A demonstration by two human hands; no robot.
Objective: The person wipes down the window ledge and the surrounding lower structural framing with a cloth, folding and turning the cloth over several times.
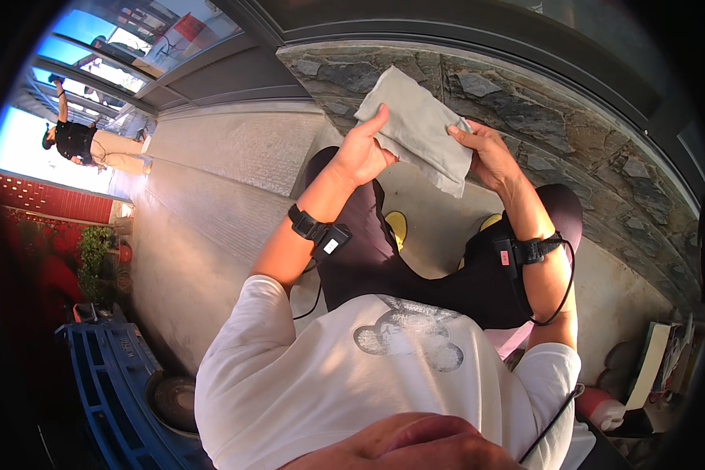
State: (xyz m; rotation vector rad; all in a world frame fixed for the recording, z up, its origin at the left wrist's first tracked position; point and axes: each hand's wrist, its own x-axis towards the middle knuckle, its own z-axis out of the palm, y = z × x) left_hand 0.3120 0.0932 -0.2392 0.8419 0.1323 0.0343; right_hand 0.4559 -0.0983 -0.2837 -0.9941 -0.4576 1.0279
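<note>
Between my two hands a light grey cloth (420, 126), folded into a rough rectangle, is held up above my knees. My left hand (361, 150) grips its left edge, thumb lying on top and the fingers underneath. At the right end, my right hand (486, 151) pinches the cloth with the thumb over the near face; its other fingers are mostly behind it. The fabric has slightly frayed edges and hangs a little at the lower right corner. Behind it stands a low wall faced with dark stone (511, 114).
Dark metal framing with glass (223, 70) rises above the stone wall. A person (85, 141) stands far left with one arm raised. At lower left is a blue plastic crate (108, 376) beside a round pan (176, 402). A red and white container (602, 408) sits at lower right.
</note>
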